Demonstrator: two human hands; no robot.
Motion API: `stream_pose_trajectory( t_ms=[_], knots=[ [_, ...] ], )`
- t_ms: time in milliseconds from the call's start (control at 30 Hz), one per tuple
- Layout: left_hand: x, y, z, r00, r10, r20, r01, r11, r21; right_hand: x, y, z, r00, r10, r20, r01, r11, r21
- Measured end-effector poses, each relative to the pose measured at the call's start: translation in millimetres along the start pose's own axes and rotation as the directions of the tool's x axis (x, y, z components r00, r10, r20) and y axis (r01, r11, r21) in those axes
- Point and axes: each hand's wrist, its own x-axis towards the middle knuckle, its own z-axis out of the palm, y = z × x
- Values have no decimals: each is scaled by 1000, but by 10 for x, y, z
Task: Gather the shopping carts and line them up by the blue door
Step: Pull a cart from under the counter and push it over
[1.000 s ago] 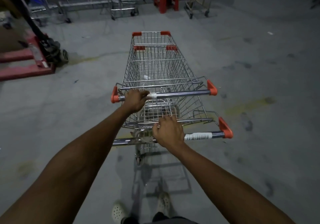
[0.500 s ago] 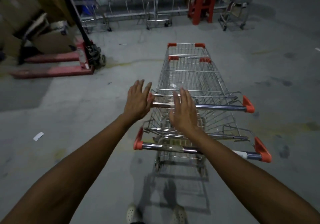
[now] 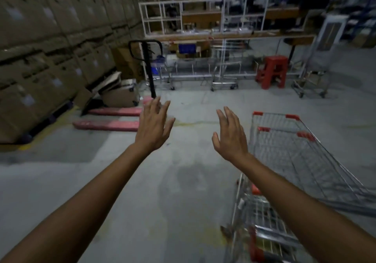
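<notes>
Now the left hand [image 3: 153, 126] and right hand [image 3: 231, 138] hover spread, holding nothing; the nested shopping carts [image 3: 284, 155] stand at lower right. They look like rigid steel, heavy to roll, and are probably best gripped by the rear push bars, mostly hidden under the right arm.

Two shopping carts [image 3: 295, 161] of silver wire, nested one inside the other, stand on the floor [image 3: 162, 191] just right of and below the right grip [image 3: 230, 134], not touching it. Red caps mark the far basket corners, which lie ahead of that grip. The rear cart's near end, with red parts, is blurred under the right forearm. Both sit well apart from the left grip [image 3: 152, 124]
</notes>
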Motion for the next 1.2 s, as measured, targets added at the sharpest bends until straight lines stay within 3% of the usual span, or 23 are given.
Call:
stream_pose_trajectory(
  t_ms=[233, 467, 800, 1000, 1033, 1067, 1100, 1133, 1200],
  knots=[
    [65, -1222, -159, 993, -114, -19, 115, 993, 21, 672, -870, 528, 995, -85, -48, 87, 996, 34],
    [509, -1623, 213, 995, -95, -11, 94, 995, -41, 1355, -1024, 952, 981, -125, -145, 136, 988, 70],
    [2076, -2048, 1361, 1000, -15, -2, 14, 997, -80, 2809, -121, 1927, 984, -15, -180, 43, 987, 154],
    [3299, -2183, 2118, 994, -101, -29, 88, 953, -289, 4025, 640, 2333, 981, 76, -180, -15, 948, 319],
    [3477, -2180, 2230, 985, -172, -9, 153, 901, -405, 4214, 741, 2381, 980, 121, -156, -44, 904, 425],
    [3657, -2178, 2333, 957, -286, 41, 258, 786, -562, 4407, 832, 2414, 974, 201, -102, -106, 808, 579],
    [3838, -2187, 2420, 905, -406, 128, 363, 580, -729, 4595, 907, 2435, 953, 302, -15, -192, 642, 742],
    [4011, -2210, 2488, 843, -481, 240, 420, 310, -853, 4773, 975, 2444, 915, 391, 95, -267, 414, 870],
    [4335, -2291, 2628, 752, -471, 461, 397, -235, -887, 5104, 1119, 2469, 825, 468, 317, -327, -64, 943]
  ],
)
